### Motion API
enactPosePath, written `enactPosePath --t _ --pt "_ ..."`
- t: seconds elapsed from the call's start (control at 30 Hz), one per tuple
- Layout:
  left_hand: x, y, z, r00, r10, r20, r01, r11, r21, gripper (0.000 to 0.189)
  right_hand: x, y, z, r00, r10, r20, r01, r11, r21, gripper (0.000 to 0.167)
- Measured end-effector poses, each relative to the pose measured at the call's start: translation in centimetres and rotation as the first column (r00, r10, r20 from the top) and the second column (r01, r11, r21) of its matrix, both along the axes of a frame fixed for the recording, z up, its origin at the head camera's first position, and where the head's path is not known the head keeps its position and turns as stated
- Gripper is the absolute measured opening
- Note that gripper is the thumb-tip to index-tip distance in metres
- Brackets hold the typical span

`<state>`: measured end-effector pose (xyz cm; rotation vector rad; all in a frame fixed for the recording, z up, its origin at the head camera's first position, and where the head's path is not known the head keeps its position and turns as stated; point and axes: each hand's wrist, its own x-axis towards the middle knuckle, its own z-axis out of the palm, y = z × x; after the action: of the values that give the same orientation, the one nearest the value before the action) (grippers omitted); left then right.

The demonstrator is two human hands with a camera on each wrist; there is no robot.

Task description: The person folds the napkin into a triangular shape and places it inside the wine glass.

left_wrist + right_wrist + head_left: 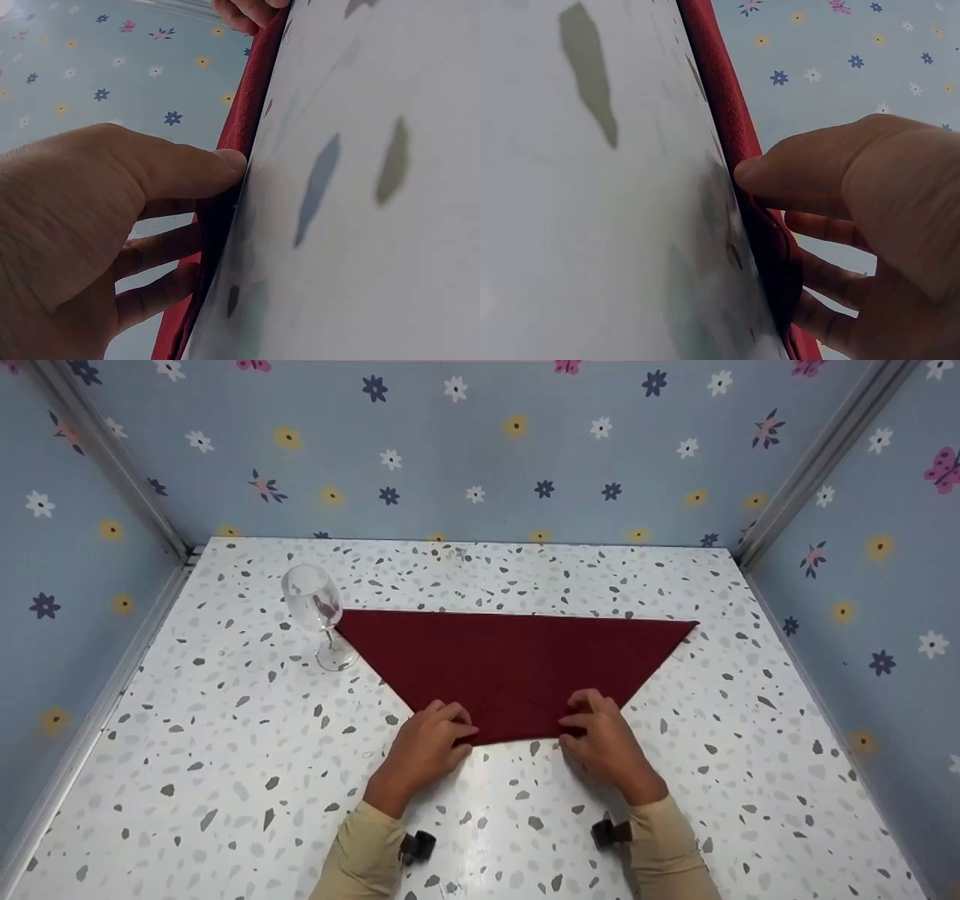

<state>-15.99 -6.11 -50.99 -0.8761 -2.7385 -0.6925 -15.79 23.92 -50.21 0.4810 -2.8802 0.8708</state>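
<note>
A dark red cloth napkin (517, 667), folded into a trapezoid with its long side away from me, lies flat on the speckled table. My left hand (429, 742) is at the left end of its short near edge, thumb (225, 166) against the edge and fingers bent over the cloth. At the right end of that edge, my right hand (606, 742) grips the cloth, which bulges between its thumb (754, 174) and fingers. A clear stemmed wine glass (311, 600) stands by the napkin's far left corner.
The white table (225, 735) has grey speckles. Blue flower-patterned panels (480, 457) enclose it at the back and both sides, with metal posts (817, 457) at the back corners. Black straps with small blocks (420, 846) sit on both sleeved wrists.
</note>
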Motion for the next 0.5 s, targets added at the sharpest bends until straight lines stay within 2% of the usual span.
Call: enactPosePath --t 0.27,0.5 --pt "0.32 0.16 -0.23 0.999 0.034 -0.042 -0.033 0.999 0.038 0.016 -0.04 -0.1 0.02 0.997 0.033 -0.067 -0.029 0.998 0.056 0.02" --pt "0.21 0.26 -0.37 0.997 0.048 -0.056 -0.047 0.998 0.029 0.017 -0.2 0.12 -0.1 0.998 0.039 -0.049 -0.036 0.997 0.068 0.019"
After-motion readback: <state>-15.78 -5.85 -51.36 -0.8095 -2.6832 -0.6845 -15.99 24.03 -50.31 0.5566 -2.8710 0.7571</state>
